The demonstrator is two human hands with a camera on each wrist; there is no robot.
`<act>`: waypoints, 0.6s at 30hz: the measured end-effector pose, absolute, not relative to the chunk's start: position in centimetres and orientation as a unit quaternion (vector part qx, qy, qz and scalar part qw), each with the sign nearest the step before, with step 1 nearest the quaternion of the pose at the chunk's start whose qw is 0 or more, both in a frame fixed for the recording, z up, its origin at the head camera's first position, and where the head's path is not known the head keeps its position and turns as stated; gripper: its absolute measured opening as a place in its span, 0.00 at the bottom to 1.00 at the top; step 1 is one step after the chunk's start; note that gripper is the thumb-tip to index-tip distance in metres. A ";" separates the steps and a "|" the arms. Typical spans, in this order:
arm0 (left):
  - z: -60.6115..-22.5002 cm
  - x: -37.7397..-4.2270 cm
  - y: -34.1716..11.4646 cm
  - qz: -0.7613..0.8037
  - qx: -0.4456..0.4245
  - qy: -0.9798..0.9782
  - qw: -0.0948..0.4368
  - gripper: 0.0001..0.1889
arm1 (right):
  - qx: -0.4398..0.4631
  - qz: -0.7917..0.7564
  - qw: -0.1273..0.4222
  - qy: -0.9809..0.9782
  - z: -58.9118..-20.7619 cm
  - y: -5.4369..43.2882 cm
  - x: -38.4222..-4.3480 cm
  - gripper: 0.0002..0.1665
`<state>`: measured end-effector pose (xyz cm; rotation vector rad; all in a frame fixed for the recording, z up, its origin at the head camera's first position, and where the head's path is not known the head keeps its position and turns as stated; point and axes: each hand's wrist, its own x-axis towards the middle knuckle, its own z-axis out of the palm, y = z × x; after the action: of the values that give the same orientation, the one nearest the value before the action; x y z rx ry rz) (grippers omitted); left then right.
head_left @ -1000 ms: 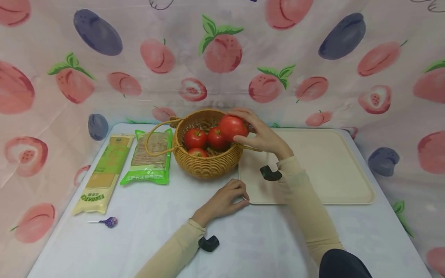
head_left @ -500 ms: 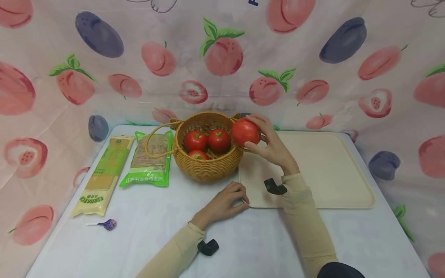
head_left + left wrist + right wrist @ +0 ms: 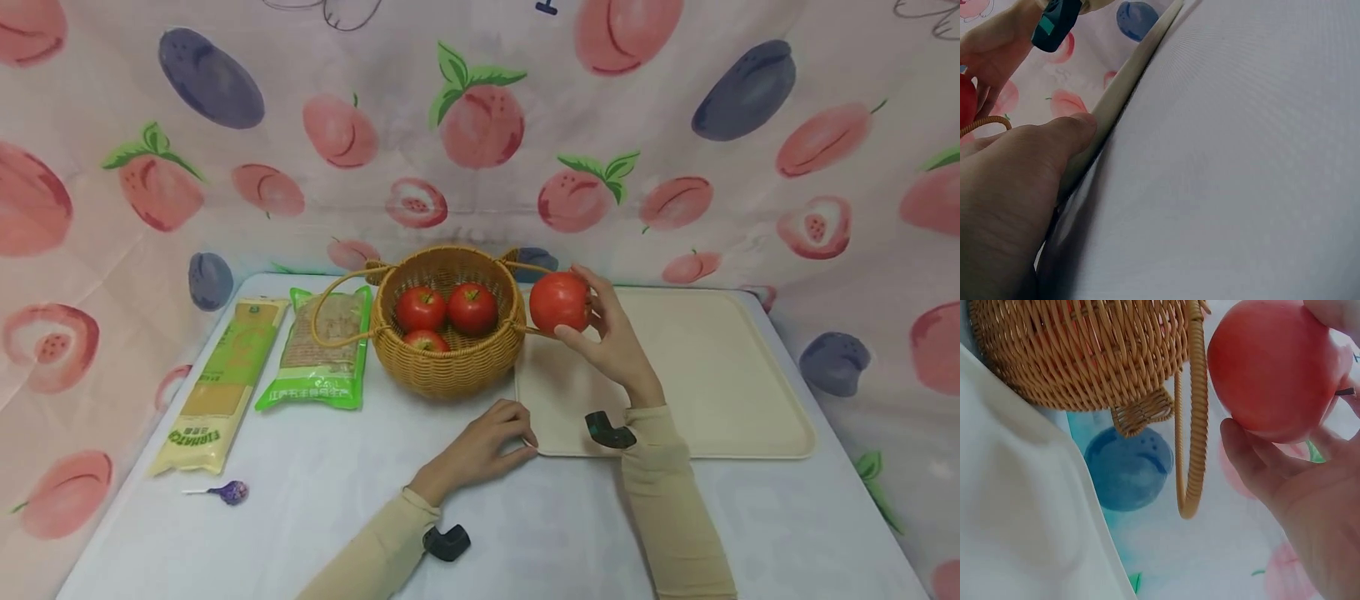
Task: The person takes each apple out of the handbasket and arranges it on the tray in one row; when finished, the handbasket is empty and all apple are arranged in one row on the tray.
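A red apple [image 3: 560, 302] is held in my right hand [image 3: 617, 342], thumb on its near side and fingers behind. It hangs in the air just right of the wicker basket [image 3: 442, 371], over the tray's back left part. In the right wrist view the apple [image 3: 1272, 372] shows its stem and stands beside the basket's loop handle [image 3: 1197, 425]. Several red apples, one of them this apple [image 3: 472, 308], lie inside the basket. My left hand [image 3: 480, 446] pinches the near left corner of the cream tray [image 3: 712, 375]; its thumb [image 3: 1072, 134] lies along the rim.
Left of the basket lie a green-edged bag [image 3: 322, 350] and a long yellow-green packet of noodles [image 3: 221, 383]. A purple-wrapped lollipop [image 3: 231, 492] is near the left front. A fruit-patterned cloth [image 3: 480, 208] hangs behind the white table.
My right hand has carried the apple from above the basket's right rim to the right and nearer, clear of the basket. The left hand stays at the tray corner.
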<state>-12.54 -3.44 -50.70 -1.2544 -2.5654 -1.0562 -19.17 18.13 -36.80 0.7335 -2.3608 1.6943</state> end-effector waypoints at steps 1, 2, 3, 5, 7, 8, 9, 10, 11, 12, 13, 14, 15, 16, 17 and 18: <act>-50.6 -12.6 -3.5 -0.345 -0.412 -0.842 0.049 0.04 | 0.245 0.564 0.075 -0.785 -36.8 18.3 -19.2 0.45; -50.5 -12.6 -3.5 -0.344 -0.413 -0.842 0.050 0.04 | 0.246 0.564 0.079 -0.784 -36.8 18.4 -19.2 0.44; -50.4 -12.7 -3.5 -0.343 -0.413 -0.842 0.050 0.04 | 0.249 0.563 0.082 -0.784 -36.7 18.5 -19.2 0.44; -50.3 -12.7 -3.6 -0.344 -0.410 -0.843 0.046 0.04 | 0.253 0.559 0.087 -0.785 -36.7 18.7 -19.1 0.43; -50.3 -12.8 -3.6 -0.344 -0.409 -0.844 0.045 0.04 | 0.256 0.556 0.089 -0.786 -36.7 18.9 -19.1 0.42; -50.3 -12.8 -3.7 -0.345 -0.408 -0.844 0.043 0.03 | 0.256 0.552 0.091 -0.788 -36.7 19.0 -19.2 0.42; -50.4 -12.8 -3.6 -0.345 -0.406 -0.845 0.041 0.03 | 0.255 0.549 0.093 -0.791 -36.7 19.1 -19.2 0.42; -50.5 -12.8 -3.6 -0.345 -0.406 -0.845 0.040 0.03 | 0.252 0.546 0.095 -0.793 -36.7 19.2 -19.2 0.42; -50.5 -12.7 -3.6 -0.346 -0.405 -0.845 0.037 0.03 | 0.247 0.545 0.096 -0.795 -36.8 19.3 -19.2 0.42; -50.5 -12.7 -3.6 -0.346 -0.405 -0.845 0.035 0.03 | 0.241 0.545 0.097 -0.797 -36.8 19.5 -19.3 0.42; -50.6 -12.7 -3.5 -0.348 -0.404 -0.845 0.031 0.03 | 0.234 0.546 0.098 -0.799 -36.9 19.7 -19.3 0.42; -50.6 -12.7 -3.5 -0.350 -0.404 -0.845 0.029 0.03 | 0.228 0.547 0.099 -0.799 -36.9 19.8 -19.3 0.42; -50.6 -12.7 -3.5 -0.350 -0.406 -0.844 0.030 0.03 | 0.223 0.549 0.100 -0.799 -37.0 20.0 -19.3 0.43; -50.6 -12.6 -3.5 -0.350 -0.407 -0.843 0.030 0.03 | 0.219 0.551 0.100 -0.799 -37.0 20.1 -19.4 0.43; -50.6 -12.6 -3.5 -0.351 -0.407 -0.842 0.031 0.03 | 0.216 0.553 0.100 -0.798 -37.1 20.3 -19.4 0.44; -50.6 -12.6 -3.5 -0.350 -0.408 -0.842 0.033 0.03 | 0.215 0.554 0.102 -0.798 -37.1 20.4 -19.5 0.44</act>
<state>-12.61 -3.46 -50.63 -1.2564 -2.5925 -1.0782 -19.49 20.36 -37.11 0.6339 -2.3559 1.6348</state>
